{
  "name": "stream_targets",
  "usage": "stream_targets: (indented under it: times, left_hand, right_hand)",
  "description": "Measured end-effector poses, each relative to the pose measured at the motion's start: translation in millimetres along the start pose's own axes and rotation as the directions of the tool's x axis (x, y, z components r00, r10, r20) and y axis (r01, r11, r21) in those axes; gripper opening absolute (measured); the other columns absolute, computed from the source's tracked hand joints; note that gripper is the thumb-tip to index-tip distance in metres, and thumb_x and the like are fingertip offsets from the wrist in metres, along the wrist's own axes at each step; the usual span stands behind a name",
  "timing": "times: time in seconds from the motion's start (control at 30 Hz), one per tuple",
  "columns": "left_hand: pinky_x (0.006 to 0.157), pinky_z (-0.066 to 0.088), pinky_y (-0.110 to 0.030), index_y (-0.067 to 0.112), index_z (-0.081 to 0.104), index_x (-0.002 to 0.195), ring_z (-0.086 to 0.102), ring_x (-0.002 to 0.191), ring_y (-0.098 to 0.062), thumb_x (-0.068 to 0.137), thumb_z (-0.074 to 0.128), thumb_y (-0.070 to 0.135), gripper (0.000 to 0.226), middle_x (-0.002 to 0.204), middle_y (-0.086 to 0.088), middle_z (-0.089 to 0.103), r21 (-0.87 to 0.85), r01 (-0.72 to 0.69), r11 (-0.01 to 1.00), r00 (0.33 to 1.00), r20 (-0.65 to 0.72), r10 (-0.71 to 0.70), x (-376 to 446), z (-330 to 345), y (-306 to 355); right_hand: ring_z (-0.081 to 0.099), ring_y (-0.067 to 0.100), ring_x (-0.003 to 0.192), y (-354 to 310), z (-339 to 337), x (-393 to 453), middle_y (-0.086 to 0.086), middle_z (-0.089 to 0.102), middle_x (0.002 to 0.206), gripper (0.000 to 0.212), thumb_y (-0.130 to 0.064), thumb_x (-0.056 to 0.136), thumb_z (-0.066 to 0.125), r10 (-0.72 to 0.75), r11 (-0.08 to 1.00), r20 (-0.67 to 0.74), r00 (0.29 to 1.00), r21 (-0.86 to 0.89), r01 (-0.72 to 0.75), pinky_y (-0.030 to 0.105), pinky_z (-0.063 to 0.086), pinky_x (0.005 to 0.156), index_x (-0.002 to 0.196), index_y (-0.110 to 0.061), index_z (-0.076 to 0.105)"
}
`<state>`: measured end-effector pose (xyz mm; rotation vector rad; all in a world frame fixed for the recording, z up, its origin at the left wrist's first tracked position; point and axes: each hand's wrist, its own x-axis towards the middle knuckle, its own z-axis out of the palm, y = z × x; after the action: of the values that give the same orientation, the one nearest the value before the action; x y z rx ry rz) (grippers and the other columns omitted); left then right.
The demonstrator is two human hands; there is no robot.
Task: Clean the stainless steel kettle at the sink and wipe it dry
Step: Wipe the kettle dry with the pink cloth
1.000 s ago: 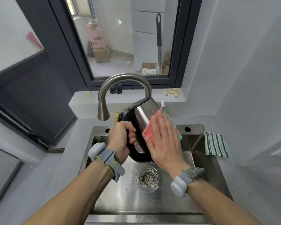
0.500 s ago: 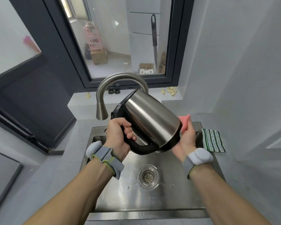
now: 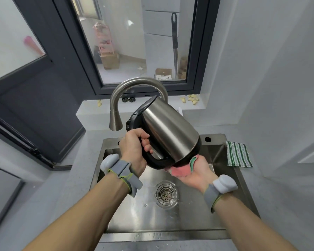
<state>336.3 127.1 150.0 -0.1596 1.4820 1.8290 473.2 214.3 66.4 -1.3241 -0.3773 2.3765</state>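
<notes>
Steel lies nearest us: the sink (image 3: 127, 211) with its drain (image 3: 166, 192), and over it we hold the kettle (image 3: 168, 131) tilted, lid end up and to the left, base low and to the right. Our left hand (image 3: 134, 153) has its fingers (image 3: 146, 142) curled tight round the black handle. Our right hand (image 3: 194, 172) lies palm up under the base, cupping a pink and green sponge (image 3: 182, 169) against the black bottom rim; how its fingers lie we cannot tell, since the kettle hides them. To scrub this rim well, we judge it best to keep the handle grip firm, press the sponge flat and work it round the whole edge, keeping the base over the basin. Farther back, a striped cloth (image 3: 238, 154) waits on the surface to the right, and the tap (image 3: 116, 105) arches behind the kettle.
</notes>
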Motion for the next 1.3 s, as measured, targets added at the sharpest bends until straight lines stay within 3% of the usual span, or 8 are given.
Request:
stream_targets:
  times: [0.17,0.37,0.57,0.7,0.83,1.0,1.17,1.3]
  left_hand:
    - [0.042,0.028,-0.024,0.015,0.039,0.051,0.026,0.037,-0.018,0.064,0.055,-0.003,0.028,0.044,-0.003,0.033,0.103,-0.019,0.994,0.999,-0.027,0.022,-4.5,2.7,-7.8]
    - [0.044,0.026,-0.024,0.017,0.040,0.048,0.024,0.037,-0.017,0.060,0.056,-0.004,0.029,0.045,-0.004,0.033,0.272,-0.056,0.961,0.998,0.042,0.046,-10.7,8.9,-19.4]
    - [0.051,0.032,-0.033,0.012,0.051,0.041,0.037,0.046,-0.025,0.042,0.058,0.012,0.007,0.047,-0.010,0.045,0.601,-0.261,0.755,0.965,0.187,0.184,-11.0,1.8,-9.2]
    - [0.056,0.040,-0.032,0.009,0.054,0.053,0.051,0.060,-0.032,0.042,0.056,0.023,0.019,0.059,-0.012,0.057,0.773,-0.377,0.511,0.922,0.263,0.283,-2.9,-10.8,-14.7]
    - [0.054,0.041,-0.030,0.012,0.060,0.060,0.061,0.063,-0.028,0.049,0.061,0.033,0.024,0.059,-0.005,0.061,0.838,-0.445,0.315,0.883,0.350,0.314,5.7,-24.2,-12.3]
    - [0.051,0.037,-0.031,0.011,0.056,0.057,0.053,0.059,-0.027,0.051,0.060,0.032,0.022,0.054,-0.003,0.054,0.839,-0.465,0.283,0.864,0.361,0.350,13.1,-22.8,-11.2]
    - [0.052,0.038,-0.031,0.011,0.057,0.056,0.047,0.054,-0.024,0.048,0.061,0.031,0.022,0.050,-0.001,0.050,0.805,-0.516,0.293,0.842,0.415,0.345,11.5,-28.0,-10.4]
    - [0.052,0.036,-0.033,0.013,0.049,0.049,0.042,0.054,-0.023,0.050,0.060,0.029,0.020,0.048,0.000,0.045,0.793,-0.534,0.294,0.833,0.434,0.344,12.5,-25.4,-9.3]
  right_hand:
    - [0.059,0.021,0.060,-27.2,-14.4,0.7,0.008,0.066,0.076,0.034,-0.034,0.101,0.048,-0.540,0.840,-0.363,0.759,-0.286,0.461,0.024,0.041,0.050,0.081,-0.015,0.068]
    - [0.015,-0.011,0.147,0.8,31.2,-8.7,-0.023,0.027,0.159,0.055,-0.048,0.108,0.019,-0.765,0.070,0.366,0.530,-0.771,0.633,0.025,0.014,0.124,0.156,-0.025,0.034]
    - [0.021,0.011,0.153,-6.4,50.4,-20.7,0.000,0.032,0.163,0.051,-0.033,0.110,0.029,-0.716,-0.408,0.676,0.177,-0.610,0.679,0.035,0.014,0.126,0.155,-0.012,0.035]
    - [0.042,0.009,0.142,-32.8,59.6,-22.6,-0.009,0.050,0.152,0.073,-0.067,0.099,0.014,-0.474,-0.462,0.725,0.500,-0.688,0.560,0.029,0.028,0.116,0.147,-0.026,0.051]
    - [0.042,0.013,0.142,-57.9,53.2,-16.2,-0.011,0.065,0.124,0.060,-0.060,0.105,0.019,-0.446,-0.168,0.517,0.730,-0.850,0.499,0.030,0.024,0.115,0.142,-0.030,0.055]
    - [0.024,0.002,0.149,-37.9,67.7,-14.3,-0.013,0.039,0.158,0.058,-0.058,0.105,0.025,-0.425,-0.378,0.686,0.591,-0.728,0.572,0.018,0.009,0.113,0.149,-0.028,0.047]
    - [0.048,0.005,0.130,-58.1,58.5,-13.9,-0.018,0.063,0.125,0.043,-0.054,0.106,0.027,-0.477,-0.127,0.551,0.685,-0.815,0.566,0.031,0.032,0.111,0.104,-0.043,0.069]
    - [0.049,0.000,0.120,-42.2,63.7,-17.6,-0.024,0.061,0.120,0.059,-0.065,0.099,0.020,-0.447,-0.353,0.696,0.561,-0.714,0.605,0.025,0.032,0.096,0.115,-0.031,0.066]
